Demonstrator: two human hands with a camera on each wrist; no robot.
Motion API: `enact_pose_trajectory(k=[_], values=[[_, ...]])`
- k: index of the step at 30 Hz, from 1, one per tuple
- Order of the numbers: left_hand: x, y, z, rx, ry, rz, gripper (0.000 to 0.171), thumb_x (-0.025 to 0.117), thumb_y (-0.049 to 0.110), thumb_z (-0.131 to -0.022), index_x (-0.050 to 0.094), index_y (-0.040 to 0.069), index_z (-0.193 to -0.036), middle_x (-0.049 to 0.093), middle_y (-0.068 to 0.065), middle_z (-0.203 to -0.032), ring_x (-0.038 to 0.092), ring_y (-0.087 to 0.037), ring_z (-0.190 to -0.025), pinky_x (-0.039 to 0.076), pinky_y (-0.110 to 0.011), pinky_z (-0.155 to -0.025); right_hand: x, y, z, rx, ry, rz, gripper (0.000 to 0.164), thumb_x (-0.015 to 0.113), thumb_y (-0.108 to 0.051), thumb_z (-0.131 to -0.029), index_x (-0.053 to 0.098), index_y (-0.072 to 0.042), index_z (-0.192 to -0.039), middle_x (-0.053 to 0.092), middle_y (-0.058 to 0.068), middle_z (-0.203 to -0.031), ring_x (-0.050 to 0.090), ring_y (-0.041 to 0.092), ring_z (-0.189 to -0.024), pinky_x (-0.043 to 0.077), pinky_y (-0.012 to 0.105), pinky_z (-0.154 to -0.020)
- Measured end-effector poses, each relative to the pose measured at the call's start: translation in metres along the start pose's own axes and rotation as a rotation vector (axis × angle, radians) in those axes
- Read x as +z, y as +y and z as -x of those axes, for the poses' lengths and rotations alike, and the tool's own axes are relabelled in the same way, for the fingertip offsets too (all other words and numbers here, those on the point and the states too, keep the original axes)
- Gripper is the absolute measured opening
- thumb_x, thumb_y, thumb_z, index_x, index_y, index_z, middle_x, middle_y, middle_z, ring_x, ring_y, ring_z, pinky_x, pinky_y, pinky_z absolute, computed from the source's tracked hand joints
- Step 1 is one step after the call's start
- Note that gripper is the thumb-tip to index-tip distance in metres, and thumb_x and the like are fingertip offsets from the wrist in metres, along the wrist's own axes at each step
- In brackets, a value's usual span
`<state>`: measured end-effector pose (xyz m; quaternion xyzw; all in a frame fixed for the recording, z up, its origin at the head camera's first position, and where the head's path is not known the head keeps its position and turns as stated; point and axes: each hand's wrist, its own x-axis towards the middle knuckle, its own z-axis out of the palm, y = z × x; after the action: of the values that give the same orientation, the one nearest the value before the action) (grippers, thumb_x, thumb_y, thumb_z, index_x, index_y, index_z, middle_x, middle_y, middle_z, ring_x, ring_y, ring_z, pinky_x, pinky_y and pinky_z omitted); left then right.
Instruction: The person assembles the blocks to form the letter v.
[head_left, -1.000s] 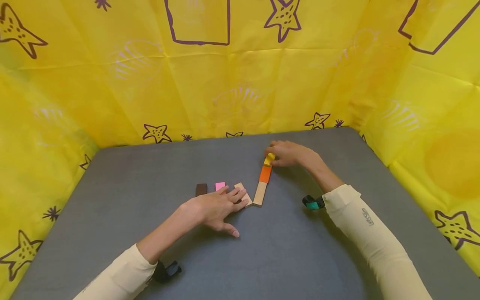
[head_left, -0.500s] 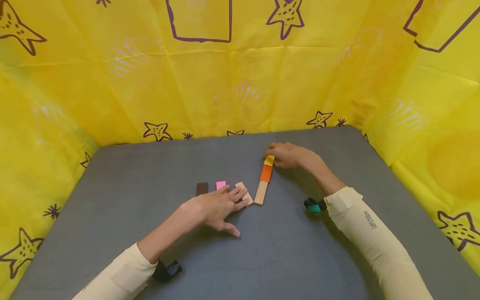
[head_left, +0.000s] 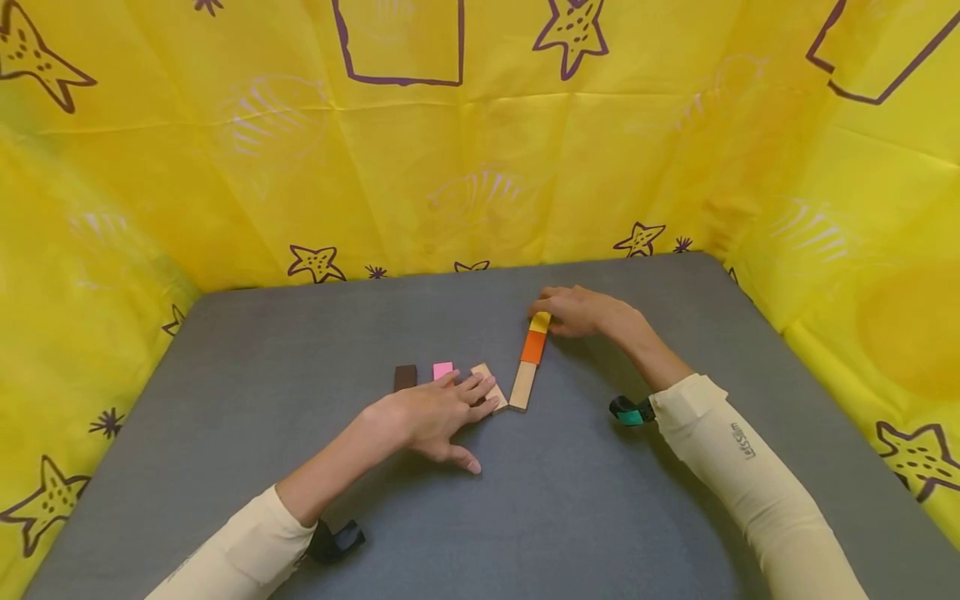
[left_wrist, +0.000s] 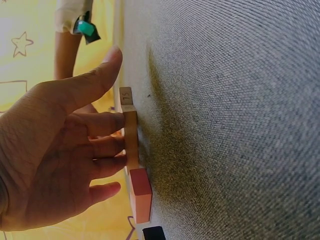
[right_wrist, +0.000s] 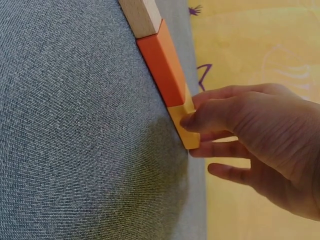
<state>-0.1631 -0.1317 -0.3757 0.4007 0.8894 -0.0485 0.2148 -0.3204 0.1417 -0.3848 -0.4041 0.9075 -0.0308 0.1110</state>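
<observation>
Right hand (head_left: 573,310) pinches yellow block (head_left: 540,323), end-on to orange block (head_left: 533,347), on counter (head_left: 570,517). Left hand (head_left: 431,421) spread, touching slanted wood block (left_wrist: 131,132). Step, likely: end-to-end alignment; next move calls for gentle release.

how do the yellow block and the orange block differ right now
The right hand pinches the yellow block, while no hand holds the orange block. The yellow block forms the far end of its row; the orange block sits between it and a plain wooden block. Fingers partly cover the yellow block, whereas the orange block's top is fully visible in the head view. Both lie on the gray surface, lined up end to end.
</observation>
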Motion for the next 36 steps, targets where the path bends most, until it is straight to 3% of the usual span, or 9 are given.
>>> enact_pose_trajectory(k=[15, 23, 36], values=[[-0.0001, -0.0015, 0.0002, 0.003, -0.005, 0.002, 0.096, 0.065, 0.068, -0.092, 0.030, 0.016, -0.166, 0.016, -0.008, -0.177, 0.017, -0.028, -0.165, 0.014, -0.051, -0.135, -0.0037, -0.0027, 0.0023, -0.010, -0.014, 0.000, 0.040, 0.066, -0.004, -0.097, 0.067, -0.014, -0.136, 0.062, 0.018, -0.136, 0.061, 0.036, -0.124, 0.049, 0.064, -0.107], [-0.0003, -0.0008, -0.0006, 0.005, -0.006, 0.007, 0.096, 0.065, 0.068, -0.092, 0.030, 0.017, -0.166, 0.016, -0.008, -0.177, 0.017, -0.028, -0.165, 0.014, -0.051, -0.135, -0.0042, -0.0017, 0.0030, -0.015, -0.005, 0.006, 0.043, 0.067, -0.003, -0.096, 0.066, -0.014, -0.138, 0.061, 0.018, -0.136, 0.062, 0.036, -0.119, 0.054, 0.058, -0.102], [0.0007, -0.0018, -0.0012, 0.013, 0.004, -0.009, 0.096, 0.064, 0.069, -0.092, 0.031, 0.016, -0.166, 0.017, -0.008, -0.177, 0.018, -0.029, -0.165, 0.015, -0.051, -0.135, -0.0040, -0.0018, 0.0040, -0.013, -0.009, 0.009, 0.041, 0.067, -0.004, -0.098, 0.066, -0.013, -0.138, 0.059, 0.020, -0.139, 0.059, 0.039, -0.125, 0.050, 0.062, -0.106]])
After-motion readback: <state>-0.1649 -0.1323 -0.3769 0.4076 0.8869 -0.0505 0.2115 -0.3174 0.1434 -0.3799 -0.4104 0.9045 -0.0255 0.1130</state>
